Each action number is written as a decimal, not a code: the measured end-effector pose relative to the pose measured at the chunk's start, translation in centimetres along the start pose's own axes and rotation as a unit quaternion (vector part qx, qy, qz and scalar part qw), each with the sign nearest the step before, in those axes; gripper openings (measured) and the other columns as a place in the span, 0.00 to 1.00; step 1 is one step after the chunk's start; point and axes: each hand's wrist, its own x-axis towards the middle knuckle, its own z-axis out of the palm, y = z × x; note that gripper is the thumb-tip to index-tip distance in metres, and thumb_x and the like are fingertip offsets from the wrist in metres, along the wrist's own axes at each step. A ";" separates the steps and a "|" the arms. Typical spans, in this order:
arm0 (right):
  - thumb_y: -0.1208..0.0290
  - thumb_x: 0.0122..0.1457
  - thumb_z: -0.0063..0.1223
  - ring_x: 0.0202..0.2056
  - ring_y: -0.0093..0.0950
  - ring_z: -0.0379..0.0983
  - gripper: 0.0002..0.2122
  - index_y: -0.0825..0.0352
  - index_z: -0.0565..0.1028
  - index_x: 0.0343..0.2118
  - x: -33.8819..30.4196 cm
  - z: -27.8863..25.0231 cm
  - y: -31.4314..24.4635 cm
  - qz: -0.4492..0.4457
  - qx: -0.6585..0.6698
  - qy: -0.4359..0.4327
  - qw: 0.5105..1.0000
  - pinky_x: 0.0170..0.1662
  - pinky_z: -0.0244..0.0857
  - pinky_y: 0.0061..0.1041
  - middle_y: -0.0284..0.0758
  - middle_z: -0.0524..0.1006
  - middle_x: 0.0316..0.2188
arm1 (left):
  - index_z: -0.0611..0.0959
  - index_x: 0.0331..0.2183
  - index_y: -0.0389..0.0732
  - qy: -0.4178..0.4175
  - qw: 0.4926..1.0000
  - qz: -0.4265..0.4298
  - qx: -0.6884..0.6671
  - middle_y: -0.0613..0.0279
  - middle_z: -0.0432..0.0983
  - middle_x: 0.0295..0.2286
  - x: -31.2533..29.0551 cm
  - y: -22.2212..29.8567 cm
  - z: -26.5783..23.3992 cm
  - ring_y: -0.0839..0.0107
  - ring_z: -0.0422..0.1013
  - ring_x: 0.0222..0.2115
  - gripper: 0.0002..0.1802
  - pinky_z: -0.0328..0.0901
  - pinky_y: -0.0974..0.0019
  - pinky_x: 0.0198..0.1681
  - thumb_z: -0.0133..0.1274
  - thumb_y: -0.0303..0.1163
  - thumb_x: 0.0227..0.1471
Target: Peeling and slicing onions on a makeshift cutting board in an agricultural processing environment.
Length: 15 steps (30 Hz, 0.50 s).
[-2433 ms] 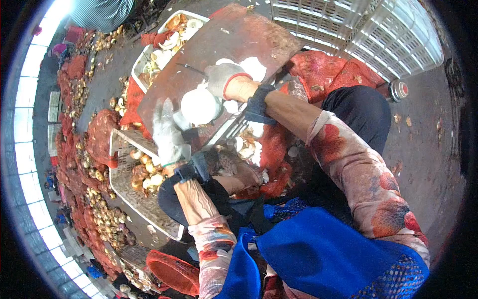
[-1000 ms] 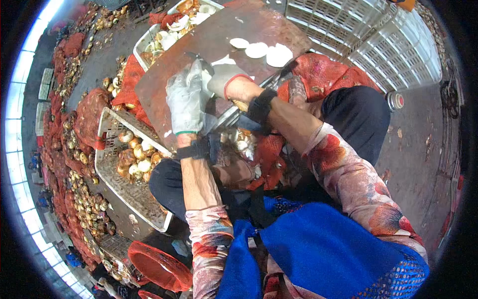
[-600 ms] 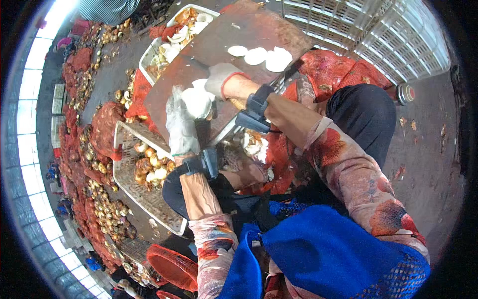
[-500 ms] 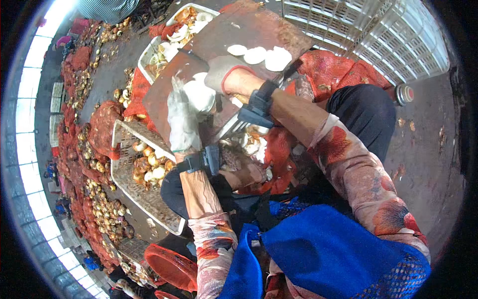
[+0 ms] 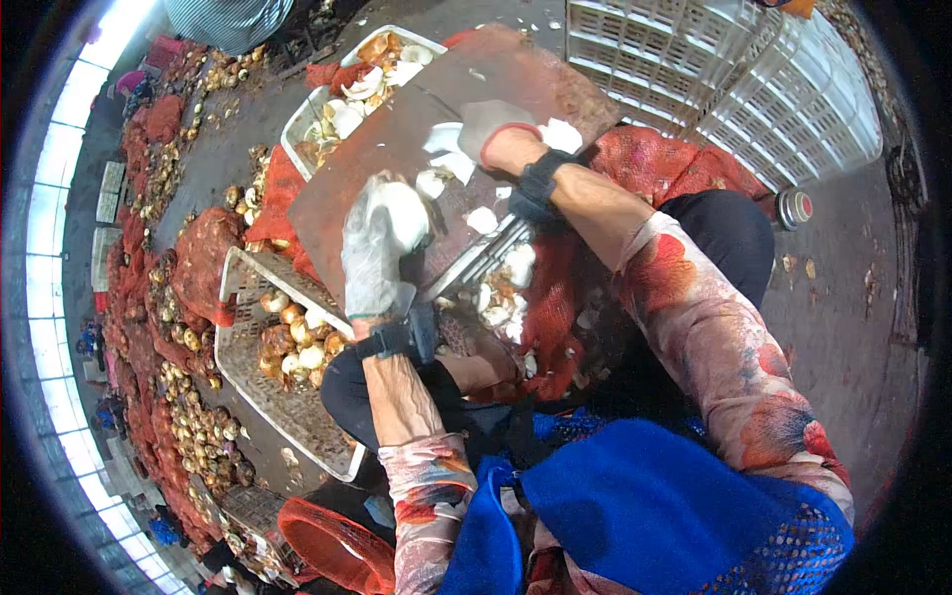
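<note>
A tilted, wet brown board (image 5: 327,213) lies across in front of me. My gloved left hand (image 5: 372,258) is closed round a peeled white onion (image 5: 405,216) on its near left part. Farther up the board, my gloved right hand (image 5: 499,129) is closed, its fingers mostly hidden. A thin dark edge shows beside it, too blurred to name. Cut white onion pieces (image 5: 456,165) lie between the hands, and another white piece (image 5: 561,136) sits just right of my right hand.
At left stands a white crate (image 5: 288,421) of unpeeled onions (image 5: 302,342). Another crate (image 5: 296,129) beyond the board holds onion scraps. Red mesh sacks (image 5: 674,159) lie at right, before a tall white crate (image 5: 734,69). A round tin (image 5: 794,209) stands near my knee.
My right hand has moved away from the onion, up and right across the board. More white pieces now show between the hands. My left hand keeps the onion, shifted slightly.
</note>
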 end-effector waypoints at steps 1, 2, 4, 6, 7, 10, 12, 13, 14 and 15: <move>0.62 0.57 0.44 0.42 0.42 0.74 0.16 0.66 0.78 0.41 0.1 -0.4 0.7 -0.009 -0.029 0.013 0.999 0.46 0.67 0.36 0.45 0.77 0.40 | 0.64 0.58 0.39 0.044 0.999 -0.027 -0.001 0.59 0.65 0.53 0.0 -0.3 -0.2 0.70 0.63 0.52 0.28 0.60 0.67 0.53 0.41 0.43 0.61; 0.65 0.57 0.45 0.42 0.41 0.75 0.15 0.66 0.78 0.41 0.1 -0.6 1.3 -0.036 -0.043 0.031 0.998 0.45 0.67 0.36 0.45 0.77 0.40 | 0.64 0.58 0.39 0.043 0.999 -0.022 -0.001 0.59 0.65 0.53 -0.1 -0.5 -0.5 0.70 0.63 0.52 0.28 0.60 0.67 0.53 0.41 0.43 0.61; 0.61 0.54 0.48 0.42 0.41 0.75 0.17 0.67 0.77 0.41 -1.0 -1.4 1.2 -0.089 -0.073 0.061 0.991 0.45 0.67 0.36 0.46 0.77 0.39 | 0.65 0.57 0.39 0.044 0.998 -0.036 0.022 0.59 0.65 0.53 -0.3 -0.9 -0.6 0.70 0.64 0.51 0.27 0.61 0.67 0.52 0.41 0.42 0.61; 0.58 0.51 0.49 0.42 0.42 0.74 0.20 0.65 0.76 0.43 -3.1 -1.6 -1.7 -0.103 -0.040 0.011 0.994 0.45 0.67 0.36 0.47 0.77 0.39 | 0.65 0.57 0.39 0.060 0.986 -0.030 0.156 0.58 0.65 0.53 -0.9 -0.1 -0.8 0.69 0.64 0.50 0.27 0.61 0.67 0.52 0.41 0.41 0.61; 0.55 0.49 0.50 0.42 0.42 0.74 0.23 0.64 0.75 0.45 -3.8 -1.4 -3.3 -0.115 -0.008 -0.040 0.993 0.46 0.66 0.37 0.48 0.76 0.40 | 0.65 0.56 0.37 0.071 0.994 -0.019 0.078 0.58 0.67 0.51 -1.2 -0.4 -1.2 0.69 0.65 0.49 0.25 0.62 0.67 0.51 0.43 0.37 0.60; 0.55 0.45 0.51 0.37 0.43 0.75 0.22 0.69 0.76 0.39 -3.1 2.3 -3.0 -0.141 0.041 -0.121 0.982 0.42 0.66 0.37 0.49 0.77 0.34 | 0.67 0.54 0.34 0.053 0.996 -0.043 -0.064 0.58 0.71 0.46 0.5 -1.8 -0.6 0.69 0.68 0.44 0.24 0.64 0.68 0.48 0.46 0.32 0.58; 0.59 0.44 0.49 0.35 0.43 0.76 0.20 0.71 0.77 0.35 -3.2 2.8 -3.4 -0.119 0.092 -0.125 0.981 0.39 0.67 0.36 0.49 0.78 0.31 | 0.70 0.52 0.34 0.073 0.997 -0.021 0.013 0.58 0.72 0.44 1.4 -2.3 -0.5 0.69 0.69 0.42 0.22 0.66 0.68 0.45 0.48 0.34 0.58; 0.61 0.44 0.48 0.34 0.43 0.76 0.18 0.71 0.77 0.33 -3.2 2.6 -3.8 -0.119 0.072 -0.135 0.981 0.38 0.67 0.36 0.49 0.78 0.29 | 0.72 0.49 0.34 0.028 0.991 0.067 0.111 0.58 0.72 0.43 1.6 -2.7 -0.9 0.70 0.70 0.40 0.22 0.66 0.69 0.42 0.49 0.38 0.57; 0.63 0.43 0.47 0.33 0.43 0.76 0.17 0.72 0.78 0.30 -3.0 2.5 -4.1 -0.123 0.050 -0.145 0.980 0.37 0.67 0.35 0.49 0.78 0.27 | 0.72 0.49 0.34 0.030 0.992 0.059 0.107 0.58 0.72 0.43 1.9 -3.2 -1.4 0.70 0.70 0.40 0.22 0.66 0.69 0.42 0.49 0.38 0.57; 0.66 0.42 0.46 0.31 0.42 0.76 0.15 0.73 0.78 0.26 -2.8 3.0 -4.1 -0.142 0.050 -0.117 0.982 0.37 0.67 0.36 0.50 0.77 0.23 | 0.73 0.48 0.34 0.037 0.991 0.074 0.106 0.60 0.73 0.40 2.3 -3.8 -1.9 0.72 0.70 0.38 0.22 0.66 0.69 0.40 0.50 0.40 0.56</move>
